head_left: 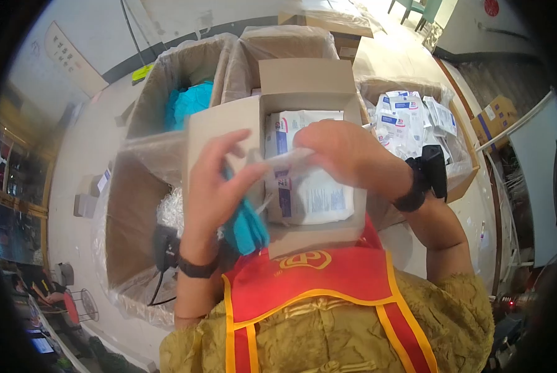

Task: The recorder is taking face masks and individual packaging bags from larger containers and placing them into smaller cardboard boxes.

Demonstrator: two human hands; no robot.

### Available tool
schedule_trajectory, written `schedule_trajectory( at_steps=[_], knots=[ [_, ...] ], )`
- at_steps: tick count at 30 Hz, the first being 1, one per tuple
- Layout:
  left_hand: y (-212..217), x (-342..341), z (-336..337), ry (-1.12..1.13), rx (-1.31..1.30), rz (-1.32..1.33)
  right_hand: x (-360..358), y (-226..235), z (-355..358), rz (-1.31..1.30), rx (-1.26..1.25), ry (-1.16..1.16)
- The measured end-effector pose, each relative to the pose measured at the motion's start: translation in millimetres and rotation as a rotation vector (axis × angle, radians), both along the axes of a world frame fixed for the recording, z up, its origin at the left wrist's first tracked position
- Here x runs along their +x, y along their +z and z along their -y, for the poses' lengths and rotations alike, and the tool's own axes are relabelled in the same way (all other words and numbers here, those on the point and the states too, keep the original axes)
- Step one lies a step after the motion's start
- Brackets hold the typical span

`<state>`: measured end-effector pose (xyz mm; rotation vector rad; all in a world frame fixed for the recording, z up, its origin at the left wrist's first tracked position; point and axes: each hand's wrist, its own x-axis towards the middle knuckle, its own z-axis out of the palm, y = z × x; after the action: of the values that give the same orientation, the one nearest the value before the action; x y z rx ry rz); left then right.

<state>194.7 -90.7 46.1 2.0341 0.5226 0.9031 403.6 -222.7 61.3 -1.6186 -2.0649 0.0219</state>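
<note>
The right hand (347, 152) is pinching a blurred white strip (289, 158); it is lying leftward of that hand, above the carton (315, 239), its long axis running between left and right edges; the left hand (216, 183) is standing wide, thumb seemingly touching the strip's left end.

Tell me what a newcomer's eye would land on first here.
Probably the bright red apron with yellow trim, worn by the person at the lower middle. Next, the open cardboard box at the centre, with white packets inside and the left hand and right hand in front of it. Then the turquoise material in the lined carton at the upper left.
</note>
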Motion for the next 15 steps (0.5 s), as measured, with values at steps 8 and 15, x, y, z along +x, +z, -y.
schedule_trajectory(
  at_steps=[8,15],
  knots=[
    [1.5,17.3,22.7,-0.156,-0.110,-0.059,-15.3,12.7,11.7,-0.145,0.015,0.070],
    [-7.3,12.0,15.5,-0.096,-0.601,0.095,-50.2,10.0,23.6,0.136,0.311,0.151]
  ],
)
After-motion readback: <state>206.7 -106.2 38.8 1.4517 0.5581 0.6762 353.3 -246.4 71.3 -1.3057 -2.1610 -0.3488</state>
